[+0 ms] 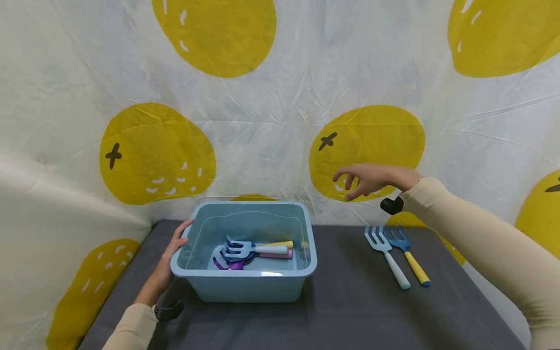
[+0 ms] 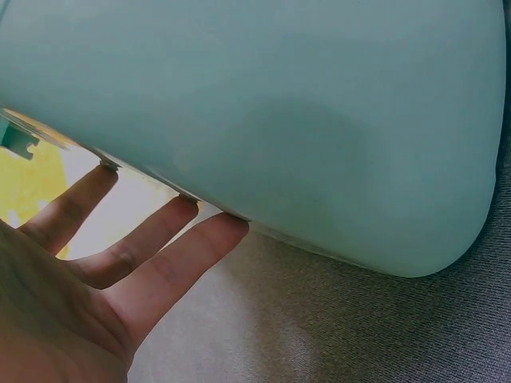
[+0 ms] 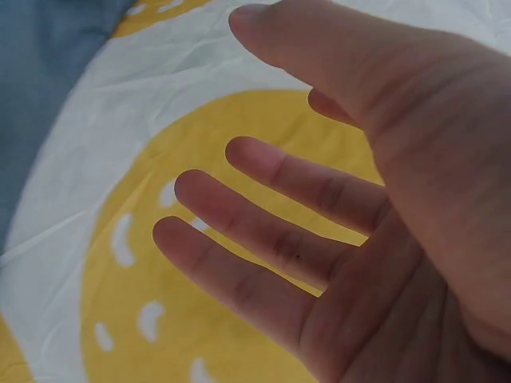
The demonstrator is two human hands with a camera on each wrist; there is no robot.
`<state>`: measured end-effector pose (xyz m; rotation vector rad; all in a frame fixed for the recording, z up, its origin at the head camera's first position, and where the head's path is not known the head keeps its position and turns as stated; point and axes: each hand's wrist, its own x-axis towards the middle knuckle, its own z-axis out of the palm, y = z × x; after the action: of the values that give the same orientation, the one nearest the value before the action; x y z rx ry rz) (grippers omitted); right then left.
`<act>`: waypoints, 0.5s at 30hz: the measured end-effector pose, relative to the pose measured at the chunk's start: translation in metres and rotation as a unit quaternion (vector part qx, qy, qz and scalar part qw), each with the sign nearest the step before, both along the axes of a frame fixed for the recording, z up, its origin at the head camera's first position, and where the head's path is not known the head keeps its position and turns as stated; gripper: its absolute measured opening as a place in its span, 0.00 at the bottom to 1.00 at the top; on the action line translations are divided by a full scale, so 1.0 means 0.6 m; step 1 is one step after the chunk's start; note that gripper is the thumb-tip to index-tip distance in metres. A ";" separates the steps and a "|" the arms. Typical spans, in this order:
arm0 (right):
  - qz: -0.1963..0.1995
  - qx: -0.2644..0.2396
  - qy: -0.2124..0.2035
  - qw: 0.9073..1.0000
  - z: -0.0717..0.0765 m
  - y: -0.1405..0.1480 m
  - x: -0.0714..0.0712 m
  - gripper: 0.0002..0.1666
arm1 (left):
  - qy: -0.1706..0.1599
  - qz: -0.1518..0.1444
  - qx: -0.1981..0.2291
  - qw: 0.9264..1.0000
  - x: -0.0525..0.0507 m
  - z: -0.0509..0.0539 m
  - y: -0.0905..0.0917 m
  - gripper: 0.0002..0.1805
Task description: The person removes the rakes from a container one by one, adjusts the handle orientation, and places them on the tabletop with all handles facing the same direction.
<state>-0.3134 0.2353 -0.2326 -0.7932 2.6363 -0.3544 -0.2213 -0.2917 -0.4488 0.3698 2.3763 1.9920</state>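
We had the light-blue bin (image 1: 245,273) left of centre in the lower half of the head view, sitting on the dark table (image 1: 350,316). Left hand (image 1: 164,260) was at its left side: fingers extended, tips touching the bin near the rim, not wrapped round it. Left wrist view gave us three nearly straight fingers against the bin's edge; thumb not visible there. Right hand (image 1: 372,177) was up in the air right of centre, fingers spread and slightly bent, thumb apart, holding nothing. Below it, lower right of frame, we saw two garden forks side by side on the table, tines toward the top: a pale-blue fork (image 1: 387,251) with a whitish handle, and a darker blue fork (image 1: 407,253) with a yellow handle; we couldn't tell if their heads touched. Inside the bin we noted a piled light-blue fork (image 1: 238,249), a yellow handle (image 1: 282,244), a pink handle (image 1: 276,255) and a purple tool (image 1: 236,265), partly overlapping. Backdrop (image 1: 262,107) was white cloth with big yellow fruit shapes. Both beige sleeves (image 1: 472,233) ended near black wrist devices (image 1: 392,205).
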 end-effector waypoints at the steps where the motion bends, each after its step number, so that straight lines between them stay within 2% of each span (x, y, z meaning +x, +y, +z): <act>1: 0.001 0.001 0.001 1.000 0.006 -0.008 -0.001 0.36 | 0.001 0.000 0.001 1.000 0.000 0.000 0.000 0.31; 8: 0.011 0.005 0.006 1.000 0.030 -0.061 -0.006 0.39 | 0.006 0.000 0.004 1.000 -0.003 -0.002 -0.002 0.31; 15: 0.041 0.009 -0.004 0.999 0.036 -0.136 -0.014 0.39 | 0.004 -0.001 -0.001 1.000 -0.004 0.001 -0.005 0.32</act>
<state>-0.3217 0.1540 -0.2112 -0.8878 2.5864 -0.3116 -0.2238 -0.2945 -0.4480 0.3794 2.3812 1.9911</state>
